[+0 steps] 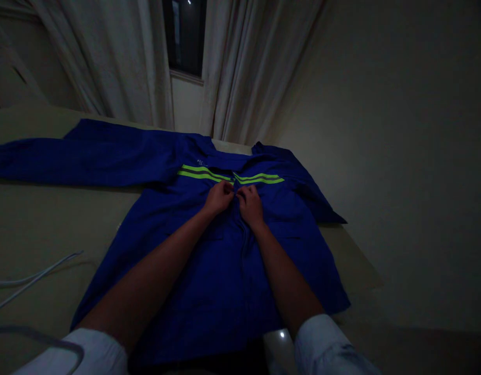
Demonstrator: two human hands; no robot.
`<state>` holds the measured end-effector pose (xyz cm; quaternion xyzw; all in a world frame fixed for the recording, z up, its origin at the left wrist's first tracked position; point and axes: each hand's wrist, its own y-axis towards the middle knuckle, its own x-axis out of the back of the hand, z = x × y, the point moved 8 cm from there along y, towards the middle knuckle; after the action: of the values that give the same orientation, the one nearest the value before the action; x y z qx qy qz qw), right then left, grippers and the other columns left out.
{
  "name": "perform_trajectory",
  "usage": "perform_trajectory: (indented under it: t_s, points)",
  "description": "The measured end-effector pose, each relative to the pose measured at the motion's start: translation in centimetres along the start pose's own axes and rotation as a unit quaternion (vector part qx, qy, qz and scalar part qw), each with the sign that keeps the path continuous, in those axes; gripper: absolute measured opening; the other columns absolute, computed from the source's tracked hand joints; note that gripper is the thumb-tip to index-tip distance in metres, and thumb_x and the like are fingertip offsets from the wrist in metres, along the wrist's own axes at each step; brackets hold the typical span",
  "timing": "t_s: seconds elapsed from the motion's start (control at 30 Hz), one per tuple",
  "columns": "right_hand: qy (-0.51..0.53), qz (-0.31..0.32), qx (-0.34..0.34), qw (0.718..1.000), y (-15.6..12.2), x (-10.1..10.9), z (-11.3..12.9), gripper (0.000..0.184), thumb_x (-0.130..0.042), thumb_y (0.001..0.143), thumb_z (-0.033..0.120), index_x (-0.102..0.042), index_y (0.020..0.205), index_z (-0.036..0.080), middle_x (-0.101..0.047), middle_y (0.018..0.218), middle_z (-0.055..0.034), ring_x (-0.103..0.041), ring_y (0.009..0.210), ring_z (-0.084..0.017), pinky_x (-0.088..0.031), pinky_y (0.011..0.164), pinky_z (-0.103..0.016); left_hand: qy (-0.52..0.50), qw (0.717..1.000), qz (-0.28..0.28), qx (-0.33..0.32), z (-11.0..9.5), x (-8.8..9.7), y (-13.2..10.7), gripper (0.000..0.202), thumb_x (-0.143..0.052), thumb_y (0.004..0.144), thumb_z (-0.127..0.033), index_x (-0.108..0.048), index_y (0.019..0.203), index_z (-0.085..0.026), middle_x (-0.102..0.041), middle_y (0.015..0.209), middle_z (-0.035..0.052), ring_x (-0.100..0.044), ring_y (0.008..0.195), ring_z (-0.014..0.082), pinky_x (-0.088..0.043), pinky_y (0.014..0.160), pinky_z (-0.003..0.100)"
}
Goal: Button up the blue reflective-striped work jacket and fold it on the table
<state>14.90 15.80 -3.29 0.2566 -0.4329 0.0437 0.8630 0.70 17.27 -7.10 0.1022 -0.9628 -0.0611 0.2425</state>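
**Two Hands Meet at a Blue Jacket's Front**

A white cable (41, 275) lies at eight o'clock on a pale table (49, 216) in a dim room. The blue jacket (227, 260) spreads over the table's middle, one sleeve (88, 156) stretching to nine o'clock; a curtain (115, 57) hangs at ten. At the dial's center, just below yellow-green stripes (260, 179), the left hand (219, 198) pinches the jacket's front opening, fingers narrow. Close beside it, the right hand (249, 204) pinches likewise; whether a fastener sits between those fingers is too dark to tell. A bare wall (412, 172) fills three o'clock.
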Motion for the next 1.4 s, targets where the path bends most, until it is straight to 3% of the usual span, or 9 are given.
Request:
perform_trajectory:
  t_s: [0.4, 0.63, 0.73, 0.87, 1.03, 1.27, 1.4]
  points:
    - [0.007, -0.008, 0.05, 0.999, -0.2, 0.5, 0.4, 0.018, -0.055, 0.099, 0.025, -0.071, 0.107, 0.023, -0.06, 0.111, -0.0083, -0.063, 0.101, -0.023, -0.053, 0.091, -0.033, -0.118, 0.992, -0.009, -0.035, 1.1, -0.8, 0.9, 0.017, -0.067, 0.078, -0.011, -0.067, 0.094, -0.018, -0.076, 0.093, 0.0039, -0.072, 0.087, 0.0184, -0.055, 0.081, 0.029]
    - [-0.073, 0.007, 0.077, 0.994, -0.6, 0.4, 0.8, 0.028, -0.05, 0.099, 0.015, -0.074, 0.109, 0.025, -0.061, 0.116, -0.0097, -0.063, 0.094, -0.022, -0.052, 0.079, -0.03, -0.122, 0.992, -0.04, 0.001, 1.7, -0.5, 0.9, 0.015, -0.07, 0.076, -0.013, -0.064, 0.088, -0.019, -0.072, 0.085, 0.0012, -0.069, 0.081, 0.0181, -0.052, 0.077, 0.029]
    - [-0.039, 0.001, 0.085, 0.996, -0.5, 0.4, 0.8, 0.023, -0.054, 0.098, 0.019, -0.075, 0.106, 0.024, -0.064, 0.111, -0.0092, -0.064, 0.095, -0.023, -0.052, 0.083, -0.032, -0.133, 0.99, -0.041, 0.007, 1.7, -0.5, 0.9, 0.016, -0.069, 0.075, -0.011, -0.063, 0.088, -0.019, -0.07, 0.083, 0.0001, -0.067, 0.079, 0.0174, -0.051, 0.075, 0.028]
    - [0.102, -0.032, 0.026, 0.994, -0.1, 0.5, -0.9, 0.015, -0.065, 0.093, 0.032, -0.073, 0.099, 0.022, -0.071, 0.097, -0.0062, -0.068, 0.09, -0.022, -0.054, 0.084, -0.033, -0.14, 0.989, -0.04, -0.018, 1.4, -0.4, 0.8, 0.013, -0.067, 0.076, -0.013, -0.06, 0.085, -0.02, -0.066, 0.079, -0.002, -0.063, 0.075, 0.0155, -0.048, 0.072, 0.027]
    - [0.194, -0.018, -0.078, 0.978, 0.0, -0.4, -3.2, 0.02, -0.074, 0.082, 0.033, -0.07, 0.097, 0.019, -0.074, 0.088, -0.0041, -0.068, 0.077, -0.02, -0.054, 0.074, -0.031, -0.142, 0.988, -0.044, -0.036, 1.1, -0.2, 0.8, 0.012, -0.066, 0.076, -0.016, -0.056, 0.081, -0.021, -0.062, 0.075, -0.0035, -0.06, 0.071, 0.0148, -0.045, 0.069, 0.027]
    - [0.074, -0.018, -0.006, 0.997, -0.2, 0.3, -0.7, 0.028, -0.066, 0.084, 0.019, -0.071, 0.111, 0.021, -0.066, 0.099, -0.005, -0.062, 0.078, -0.019, -0.053, 0.078, -0.032, -0.137, 0.99, -0.019, -0.013, 1.5, -0.5, 0.9, 0.016, -0.068, 0.075, -0.017, -0.053, 0.08, -0.022, -0.059, 0.071, -0.0054, -0.057, 0.066, 0.0135, -0.04, 0.063, 0.025]
    - [0.04, -0.02, 0.005, 0.999, -0.3, 0.3, -0.4, 0.025, -0.061, 0.088, 0.016, -0.072, 0.11, 0.023, -0.063, 0.105, -0.0064, -0.063, 0.085, -0.021, -0.054, 0.084, -0.033, -0.138, 0.99, -0.028, 0.007, 1.8, -0.4, 0.9, 0.02, -0.069, 0.075, -0.018, -0.051, 0.082, -0.022, -0.058, 0.07, -0.0061, -0.055, 0.064, 0.0127, -0.039, 0.061, 0.025]
